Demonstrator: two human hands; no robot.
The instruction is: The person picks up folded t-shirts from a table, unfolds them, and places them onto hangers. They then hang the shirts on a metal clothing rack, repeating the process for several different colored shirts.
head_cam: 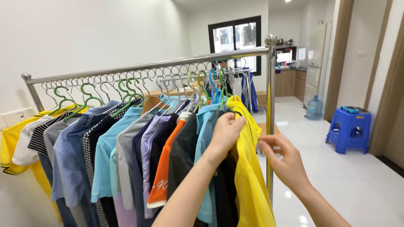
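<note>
Fingers of my left hand pinch one yellow shirt beside the rack's end post. My right hand, fingers loosely apart, touches its sleeve edge.

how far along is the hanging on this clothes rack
Looks done: a full row of shirts hangs on the metal rack. In hand: the left hand grips the yellow shirt at its collar at the rack's end; the right hand touches its edge. No unhung clothes are visible.
</note>
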